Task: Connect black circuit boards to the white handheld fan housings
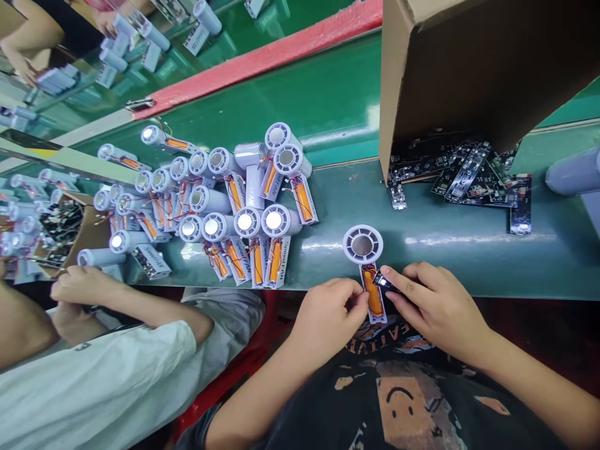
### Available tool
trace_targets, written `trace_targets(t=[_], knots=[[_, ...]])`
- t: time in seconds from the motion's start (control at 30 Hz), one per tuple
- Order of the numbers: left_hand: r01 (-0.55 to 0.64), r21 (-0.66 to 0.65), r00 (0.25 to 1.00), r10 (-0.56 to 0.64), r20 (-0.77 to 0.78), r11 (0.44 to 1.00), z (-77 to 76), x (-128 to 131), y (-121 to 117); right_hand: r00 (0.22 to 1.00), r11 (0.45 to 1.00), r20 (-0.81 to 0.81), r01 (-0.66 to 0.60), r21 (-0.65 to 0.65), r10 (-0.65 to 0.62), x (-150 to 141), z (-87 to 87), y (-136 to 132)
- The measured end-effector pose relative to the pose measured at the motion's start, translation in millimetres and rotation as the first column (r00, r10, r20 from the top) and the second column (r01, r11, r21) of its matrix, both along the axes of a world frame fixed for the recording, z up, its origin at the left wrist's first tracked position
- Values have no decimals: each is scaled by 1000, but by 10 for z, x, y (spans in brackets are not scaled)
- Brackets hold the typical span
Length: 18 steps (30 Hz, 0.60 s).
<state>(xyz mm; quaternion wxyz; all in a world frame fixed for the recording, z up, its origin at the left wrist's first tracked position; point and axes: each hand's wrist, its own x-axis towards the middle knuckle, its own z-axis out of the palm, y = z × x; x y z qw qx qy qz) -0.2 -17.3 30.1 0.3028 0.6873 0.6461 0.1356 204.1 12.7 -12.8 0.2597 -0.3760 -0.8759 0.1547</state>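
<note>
Handheld fan body (362,245), white with a round head and an open handle carrying an orange strip (374,299), lies at the near edge of a green conveyor belt (323,272), handle toward the person. The left hand (325,325) pinches the handle's side between its fingertips, leaving the orange strip uncovered. The right hand (435,309) is closed on a small black circuit board (385,281), its tip just above the handle. Toward the belt's left end stand clustered fans with red wires (244,222); toward the right, loose boards (469,178) spill beneath a tilted cardboard box (469,69). A co-worker's hand (84,284) reaches the near edge, far left.
</note>
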Motion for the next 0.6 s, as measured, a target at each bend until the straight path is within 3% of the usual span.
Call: trace_targets(t=[0.23,0.43,0.6], knots=[[-16,229,999,24,-33,973,-84,42,27,1000,1000,-22,-5,-2,5,-6,-28,-12],[64,438,996,-29,-85,897,-176,22,41,999,1000,-33,-8,10,9,-20,-28,-5],[56,483,997,-22,-76,874,-235,-5,47,999,999,-47,-23,32,24,-32,-25,2]])
